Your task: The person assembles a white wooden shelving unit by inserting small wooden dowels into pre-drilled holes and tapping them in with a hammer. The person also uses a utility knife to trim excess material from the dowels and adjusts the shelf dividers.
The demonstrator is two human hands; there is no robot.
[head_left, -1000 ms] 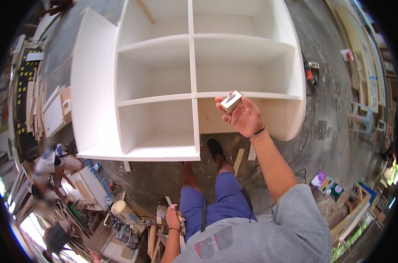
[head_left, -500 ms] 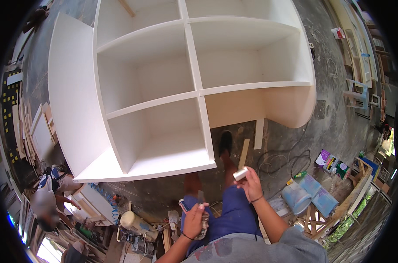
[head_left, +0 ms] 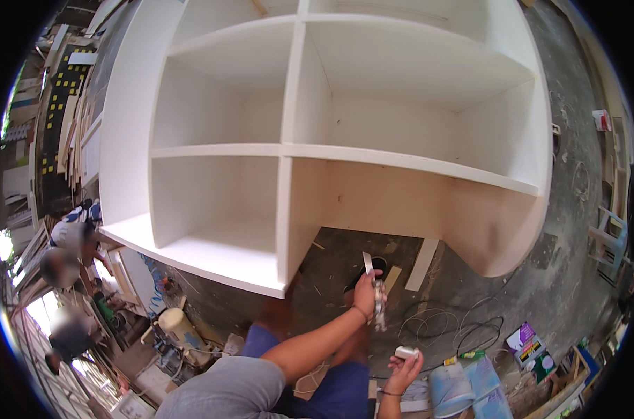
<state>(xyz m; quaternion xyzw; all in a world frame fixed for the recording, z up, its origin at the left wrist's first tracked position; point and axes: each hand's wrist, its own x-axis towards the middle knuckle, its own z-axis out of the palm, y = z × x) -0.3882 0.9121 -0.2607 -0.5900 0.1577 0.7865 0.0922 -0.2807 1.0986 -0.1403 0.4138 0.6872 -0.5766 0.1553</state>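
My left hand (head_left: 363, 296) reaches forward below the unfinished bay of a large white shelf unit (head_left: 219, 149). Its fingers are closed round what looks like a putty knife, whose flat pale blade (head_left: 368, 263) points up. A lumpy, stained grey-brown thing (head_left: 380, 307) hangs at the same hand; its kind cannot be made out. Nearer to me on the right, my right hand (head_left: 402, 373) is closed on a small whitish block (head_left: 405, 353), held between thumb and fingers. Neither hand touches the shelf unit.
Loose wood strips (head_left: 421, 265) lie on the dark floor by my foot. Black cable (head_left: 481, 335) coils to the right, near blue-tinted containers (head_left: 451, 387) and a purple package (head_left: 525, 342). An air compressor (head_left: 181, 328) stands at left; two people (head_left: 72, 244) are beyond it.
My left hand has moved forward and right, away from my lap, with the putty knife raised. My right hand, still on the whitish block, has come back lower. The view has shifted over the shelf unit.
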